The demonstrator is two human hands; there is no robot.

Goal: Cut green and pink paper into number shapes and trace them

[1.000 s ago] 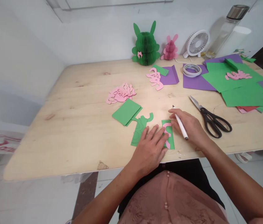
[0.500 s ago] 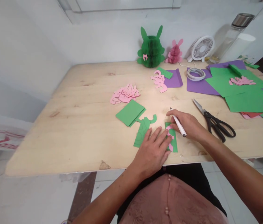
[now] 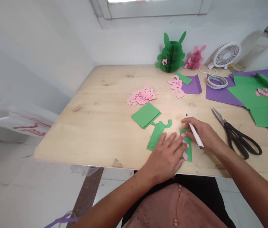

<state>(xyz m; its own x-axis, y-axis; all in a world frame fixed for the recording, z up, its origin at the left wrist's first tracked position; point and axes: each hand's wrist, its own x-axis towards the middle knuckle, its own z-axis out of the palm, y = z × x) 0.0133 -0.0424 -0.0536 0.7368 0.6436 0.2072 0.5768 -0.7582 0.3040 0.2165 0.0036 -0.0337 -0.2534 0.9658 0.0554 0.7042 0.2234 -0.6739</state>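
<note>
My left hand (image 3: pixel 166 157) lies flat with its fingers spread. Its fingertips rest on a pink paper cutout (image 3: pixel 185 155) that lies on a small green paper piece (image 3: pixel 189 150). A white pen (image 3: pixel 196 136) is held in my right hand (image 3: pixel 204 134), its dark tip pointing up and away from the paper. The right fingertips touch the upper end of the pink cutout. Just left of these, partly under my left hand, is a green paper cutout with drawn curved lines (image 3: pixel 156 136). Folded green paper (image 3: pixel 145 114) sits beyond it.
Black-handled scissors (image 3: pixel 237 134) lie right of my right hand. Farther back are a pile of pink cutouts (image 3: pixel 142 96), purple paper (image 3: pixel 193 85), tape rolls (image 3: pixel 217 81) and green sheets (image 3: pixel 267 110). A green paper rabbit (image 3: pixel 172 57), a pink one (image 3: pixel 195 58) and a fan (image 3: pixel 226 55) stand by the wall.
The whole view has shifted, so the table and things appear farther right. Both hands keep nearly the same places on the paper, and the pen is still in my right hand.
</note>
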